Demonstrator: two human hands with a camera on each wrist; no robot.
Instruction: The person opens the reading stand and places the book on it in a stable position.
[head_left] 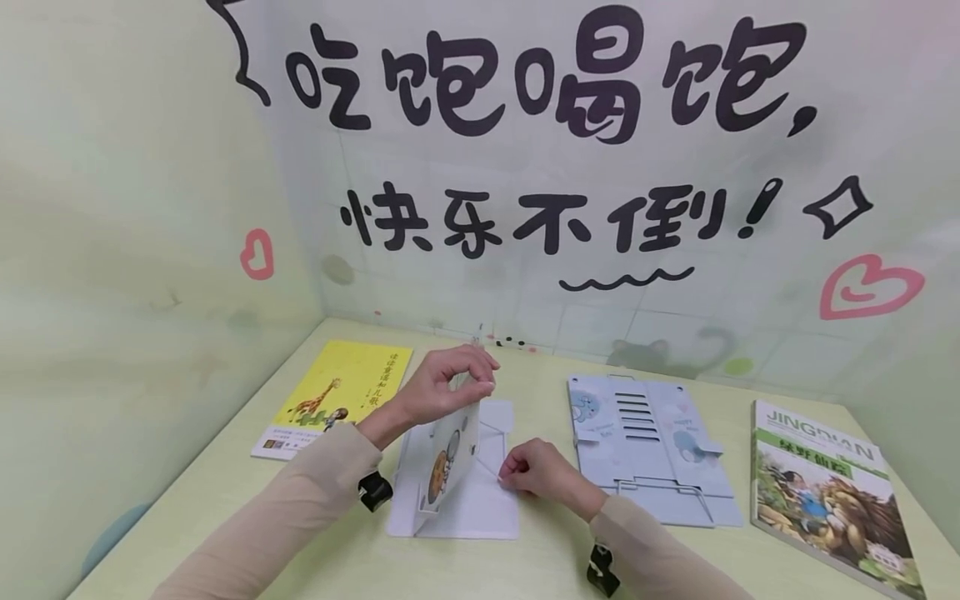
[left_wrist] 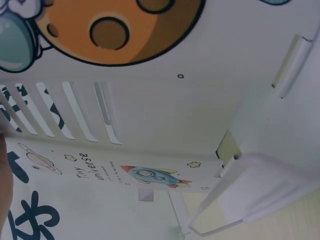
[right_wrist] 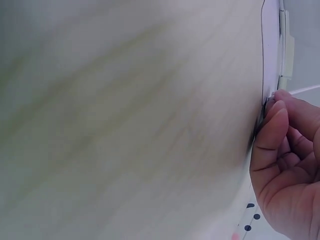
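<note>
A white folding book stand is in front of me, its base plate (head_left: pixel 487 518) flat on the table. Its panel (head_left: pixel 459 442), printed with an orange planet, stands steeply tilted above the base. My left hand (head_left: pixel 450 379) grips the panel's top edge, thumb on one side and fingers over the other. In the left wrist view the panel's slots and a printed rocket (left_wrist: pixel 155 176) show close up. My right hand (head_left: pixel 543 473) pinches the stand's thin wire leg at the base's right edge. Curled fingers and thumb tip meet there in the right wrist view.
A yellow book (head_left: pixel 352 375) with a giraffe lies at the left. To the right rests a light blue book stand (head_left: pixel 652 450), folded out flat, and beyond it a thicker picture-cover book (head_left: pixel 832 500). A printed wall sheet (head_left: pixel 525 283) closes off the table's back.
</note>
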